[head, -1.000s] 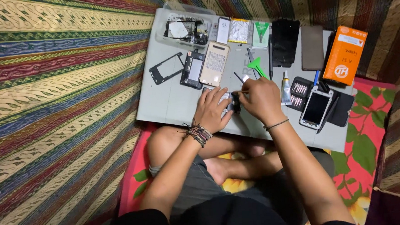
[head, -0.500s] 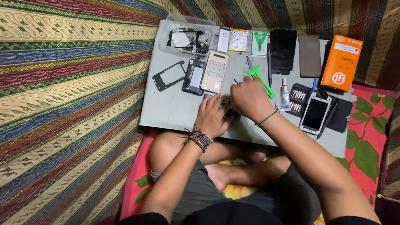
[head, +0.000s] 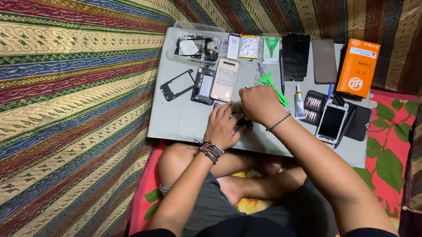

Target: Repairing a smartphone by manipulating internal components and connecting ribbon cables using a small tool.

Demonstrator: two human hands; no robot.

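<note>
Seated cross-legged at a pale grey work board. Left hand, beaded bracelets at the wrist, lies palm-down, fingers loosely spread and flat over a small dark phone part near the board's front edge. Right hand sits just beside it, fingers curled tight as if pinching something small; what they grip is hidden, cannot tell. Just behind the hands: a beige phone back cover, a black phone frame, a green plastic pry tool. Right of them: a white-framed smartphone, and an orange cardboard box further back.
</note>
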